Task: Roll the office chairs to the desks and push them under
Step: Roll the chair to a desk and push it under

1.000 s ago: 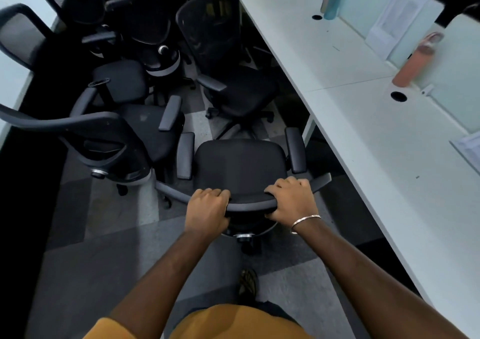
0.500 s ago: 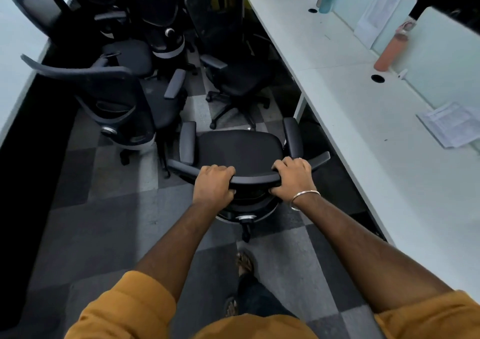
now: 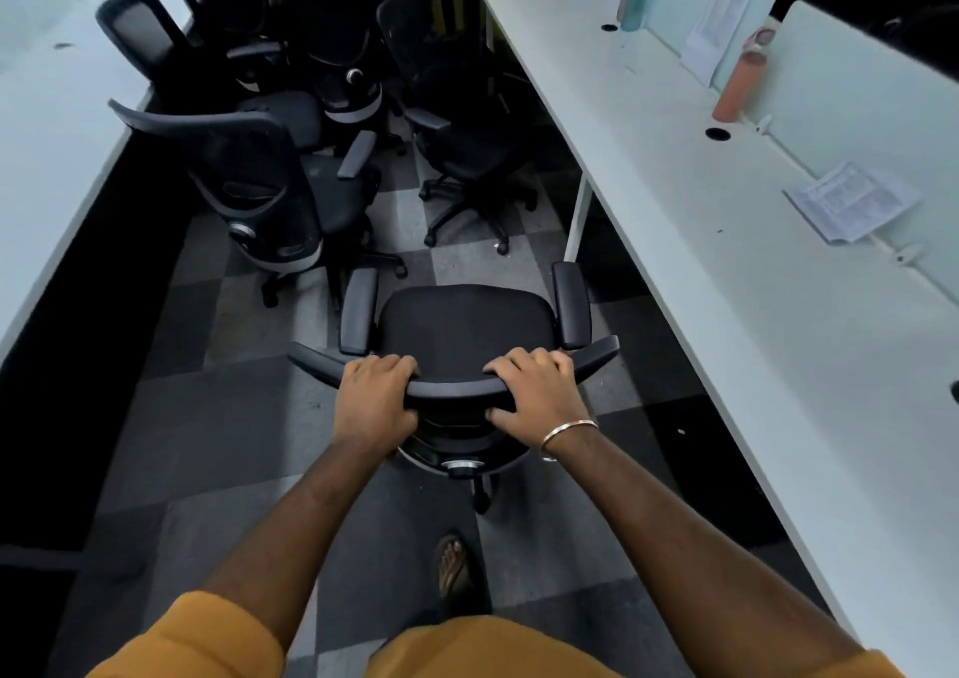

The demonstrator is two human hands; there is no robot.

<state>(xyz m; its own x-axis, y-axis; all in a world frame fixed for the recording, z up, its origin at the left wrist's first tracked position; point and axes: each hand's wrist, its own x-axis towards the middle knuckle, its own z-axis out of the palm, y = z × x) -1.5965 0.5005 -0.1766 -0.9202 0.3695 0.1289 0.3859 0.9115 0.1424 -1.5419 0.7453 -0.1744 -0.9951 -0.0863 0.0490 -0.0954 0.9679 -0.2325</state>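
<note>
Left hand (image 3: 374,401) and right hand (image 3: 537,396) gripping office chair (image 3: 467,332) backrest, papers (image 3: 851,200) print unreadable

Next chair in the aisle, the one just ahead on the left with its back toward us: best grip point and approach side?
Probably the top rail of the backrest on the left chair, approached from behind. That curved rail faces the camera, stands free of its neighbours and is thin enough for fingers to wrap over, as the left hand and right hand do on the held chair. Its armrests sit close to other chairs.
</note>
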